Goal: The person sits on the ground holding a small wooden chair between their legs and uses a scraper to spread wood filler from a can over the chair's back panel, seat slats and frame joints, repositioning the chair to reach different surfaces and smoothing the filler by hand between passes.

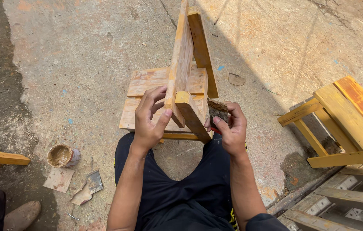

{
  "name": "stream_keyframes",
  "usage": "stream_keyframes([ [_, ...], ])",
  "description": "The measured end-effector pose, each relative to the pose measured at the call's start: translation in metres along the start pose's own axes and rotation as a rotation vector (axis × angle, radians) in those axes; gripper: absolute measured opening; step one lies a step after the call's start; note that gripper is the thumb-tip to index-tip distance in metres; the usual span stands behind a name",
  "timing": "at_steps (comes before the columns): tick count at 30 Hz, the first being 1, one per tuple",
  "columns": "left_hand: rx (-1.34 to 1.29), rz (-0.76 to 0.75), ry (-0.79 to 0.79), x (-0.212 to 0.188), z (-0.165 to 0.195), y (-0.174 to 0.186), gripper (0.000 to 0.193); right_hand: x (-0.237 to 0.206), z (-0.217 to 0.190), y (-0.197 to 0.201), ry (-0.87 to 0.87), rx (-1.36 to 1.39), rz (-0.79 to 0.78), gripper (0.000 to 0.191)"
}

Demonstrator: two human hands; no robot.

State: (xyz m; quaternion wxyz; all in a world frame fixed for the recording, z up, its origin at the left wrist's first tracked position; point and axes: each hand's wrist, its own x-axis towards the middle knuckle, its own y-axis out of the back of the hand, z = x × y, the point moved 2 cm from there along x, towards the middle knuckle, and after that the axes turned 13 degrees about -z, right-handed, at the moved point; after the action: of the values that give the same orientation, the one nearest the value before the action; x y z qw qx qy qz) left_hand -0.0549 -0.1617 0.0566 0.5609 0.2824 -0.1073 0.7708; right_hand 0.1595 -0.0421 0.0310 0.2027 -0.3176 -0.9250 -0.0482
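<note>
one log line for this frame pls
left hand: steadies upright yellow slatted wooden frame | right hand: grips dark worn rectangular pad at frame | support: low wooden stool

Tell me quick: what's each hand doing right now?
Left hand: closed around the wooden frame, steadying it.
Right hand: pinching a dark worn block against the frame.

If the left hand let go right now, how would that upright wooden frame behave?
The wooden frame would probably tip: it stands tall on a narrow end on the low bench, steadied by the left hand. Its thick slats look stiff and fairly heavy.
</note>
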Motion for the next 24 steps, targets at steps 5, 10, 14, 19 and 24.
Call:
stream_keyframes([
  [5, 0.026, -0.057, 0.081, -0.016, -0.035, -0.013, 0.072, 0.001, 0.002, -0.001, -0.026, 0.095, 0.077, 0.022],
  [10, 0.183, -0.147, 0.107, -0.028, -0.047, -0.01, 0.083, -0.013, 0.016, -0.007, -0.028, 0.154, 0.179, 0.022],
  [14, 0.325, -0.238, 0.134, -0.038, -0.05, -0.01, 0.081, -0.03, 0.029, -0.001, -0.063, 0.458, 0.159, 0.038],
  [19, -0.005, -0.132, 0.181, -0.03, -0.051, -0.006, 0.064, -0.037, 0.037, 0.004, -0.104, 0.733, 0.127, 0.055],
  [24, 0.061, -0.073, -0.153, 0.004, -0.028, 0.012, 0.046, -0.033, 0.039, 0.0, -0.045, 0.473, 0.234, 0.049],
])
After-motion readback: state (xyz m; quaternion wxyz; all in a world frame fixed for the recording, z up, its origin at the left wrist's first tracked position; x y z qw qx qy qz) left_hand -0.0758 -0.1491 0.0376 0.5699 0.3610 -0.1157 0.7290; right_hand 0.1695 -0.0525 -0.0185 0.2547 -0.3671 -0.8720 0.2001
